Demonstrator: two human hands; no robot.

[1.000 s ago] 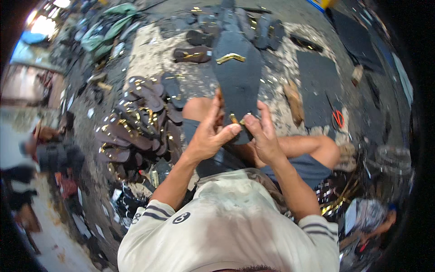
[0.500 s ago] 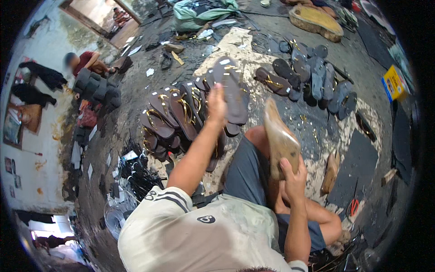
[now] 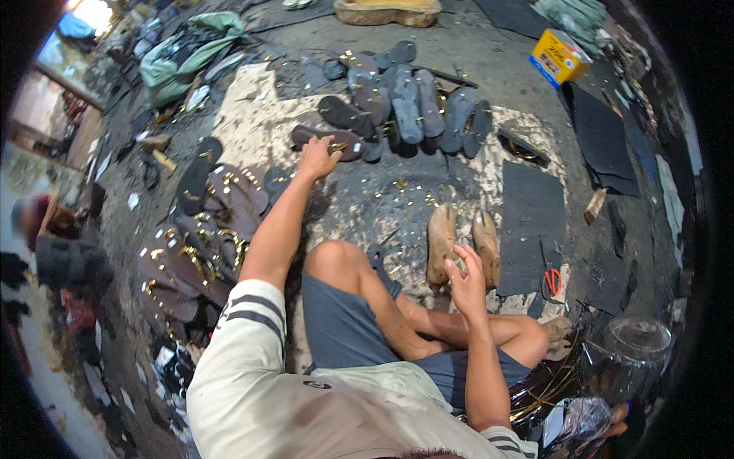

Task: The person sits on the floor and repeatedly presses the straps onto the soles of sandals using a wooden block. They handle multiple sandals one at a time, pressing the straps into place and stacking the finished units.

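My left hand [image 3: 318, 157] reaches out to a brown flip-flop sandal [image 3: 348, 149] with a gold strap, lying at the near left of a group of sandals. Its fingers are stretched over the strap, with the thumb apart; any contact is too small to make out. Lower right, my right hand [image 3: 467, 277] is open, with loosely bent fingers by the heel end of a wooden shoe last [image 3: 440, 241]. A second wooden last [image 3: 485, 243] lies right beside the first, partly behind my fingers.
Brown gold-strapped sandals [image 3: 183, 264] crowd the left side. Dark sandals [image 3: 405, 103] stand in a row ahead. On the right are a black sheet [image 3: 533, 222], orange-handled scissors [image 3: 551, 283] and a yellow-blue box [image 3: 560, 57]. A green sack [image 3: 180, 61] slumps far left.
The sandal that my left hand held up is out of it, and that hand has reached to another sandal. My right hand has put the last down and let go. My view has turned right.
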